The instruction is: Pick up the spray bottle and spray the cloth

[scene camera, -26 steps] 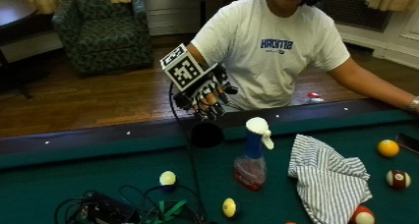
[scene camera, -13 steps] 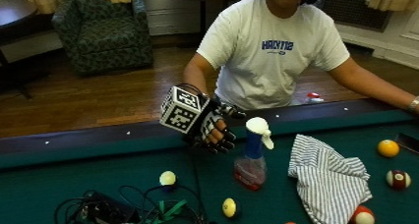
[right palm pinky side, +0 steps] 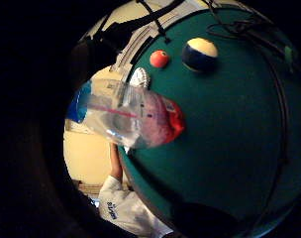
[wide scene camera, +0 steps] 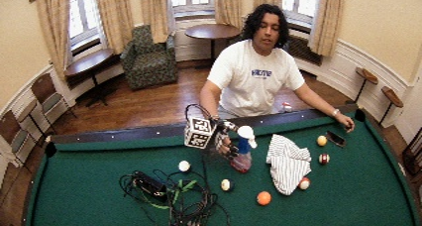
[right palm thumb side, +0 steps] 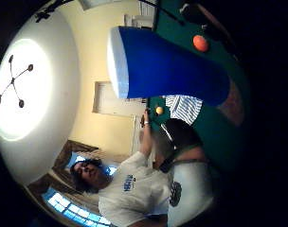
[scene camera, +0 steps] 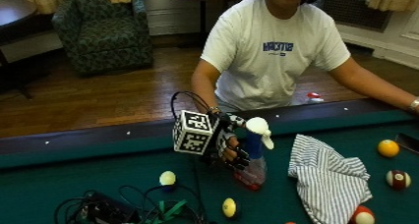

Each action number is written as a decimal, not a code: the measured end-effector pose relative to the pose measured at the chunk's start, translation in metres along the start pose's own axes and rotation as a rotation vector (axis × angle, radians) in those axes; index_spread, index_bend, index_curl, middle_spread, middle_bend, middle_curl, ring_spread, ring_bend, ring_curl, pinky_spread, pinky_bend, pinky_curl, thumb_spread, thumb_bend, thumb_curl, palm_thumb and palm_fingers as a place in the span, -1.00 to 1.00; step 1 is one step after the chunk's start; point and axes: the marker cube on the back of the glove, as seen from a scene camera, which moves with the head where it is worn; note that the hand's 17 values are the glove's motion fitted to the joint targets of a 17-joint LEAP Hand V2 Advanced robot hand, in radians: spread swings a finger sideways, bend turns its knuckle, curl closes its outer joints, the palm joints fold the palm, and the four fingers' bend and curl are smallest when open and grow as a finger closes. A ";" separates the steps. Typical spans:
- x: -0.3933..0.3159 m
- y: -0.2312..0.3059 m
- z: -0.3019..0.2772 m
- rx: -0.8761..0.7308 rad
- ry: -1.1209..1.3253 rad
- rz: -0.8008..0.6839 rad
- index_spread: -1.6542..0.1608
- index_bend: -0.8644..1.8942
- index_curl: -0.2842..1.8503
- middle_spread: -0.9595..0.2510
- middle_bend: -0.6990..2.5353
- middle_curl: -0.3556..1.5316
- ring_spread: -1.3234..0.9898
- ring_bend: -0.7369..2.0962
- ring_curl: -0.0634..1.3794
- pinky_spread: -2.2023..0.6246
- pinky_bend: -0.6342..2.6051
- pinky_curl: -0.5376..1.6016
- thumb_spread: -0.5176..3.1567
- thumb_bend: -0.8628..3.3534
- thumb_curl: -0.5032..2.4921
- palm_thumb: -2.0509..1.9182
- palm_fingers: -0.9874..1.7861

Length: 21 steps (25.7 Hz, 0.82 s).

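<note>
On the green felt of the pool table (scene camera: 78,165), the spray bottle (scene camera: 254,153) stands upright with its long axis vertical, its base on the cloth-covered surface and its white trigger head (scene camera: 258,127) at the top. The gloved right hand (scene camera: 229,146) is pressed in against the bottle's side, on the side away from the striped cloth (scene camera: 329,177), at the level of the blue neck (scene camera: 253,146). Its fingers (scene camera: 239,156) look curled toward the bottle, but the outside view does not show whether they wrap around it, so I cannot tell if the grip has closed. The thumb side palm view is filled by the blue neck, which tells me the palm is very close to it. The little finger side palm view shows the clear body with its reddish base (right palm pinky side: 165,121) resting on the felt, so the bottle is not yet lifted.

The striped cloth lies crumpled just beside the bottle, on the far side from the gloved hand. The bare left hand (wide scene camera: 344,121) rests at the far rail, well apart from the bottle. The nozzle appears to point roughly toward the cloth, so I judge the coming move needs a closed grip at the neck and a straight lift, with little turning before the trigger is squeezed. 1 yellow ball (scene camera: 228,207) sits near the base.
</note>
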 end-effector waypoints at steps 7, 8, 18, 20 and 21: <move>-0.001 -0.021 0.015 0.006 -0.147 -0.019 0.42 -0.34 -0.55 0.36 -0.41 -0.25 0.05 -0.14 -0.47 0.68 -0.38 -0.19 -0.21 -0.60 -0.45 0.42 0.11; -0.001 -0.023 0.018 0.004 -0.163 -0.023 0.42 -0.34 -0.56 0.35 -0.40 -0.25 0.05 -0.14 -0.47 0.68 -0.38 -0.19 -0.22 -0.60 -0.45 0.42 0.10; -0.004 -0.037 0.036 0.007 -0.176 -0.040 0.41 -0.32 -0.58 0.33 -0.39 -0.23 0.04 -0.12 -0.45 0.67 -0.37 -0.18 -0.25 -0.61 -0.44 0.41 0.10; -0.005 -0.040 0.038 0.027 -0.174 -0.034 0.41 -0.32 -0.59 0.32 -0.39 -0.23 0.03 -0.11 -0.45 0.67 -0.38 -0.18 -0.25 -0.60 -0.44 0.41 0.11; -0.005 -0.042 0.038 0.037 -0.173 -0.031 0.41 -0.31 -0.58 0.31 -0.38 -0.22 0.03 -0.11 -0.44 0.67 -0.38 -0.18 -0.26 -0.60 -0.44 0.41 0.12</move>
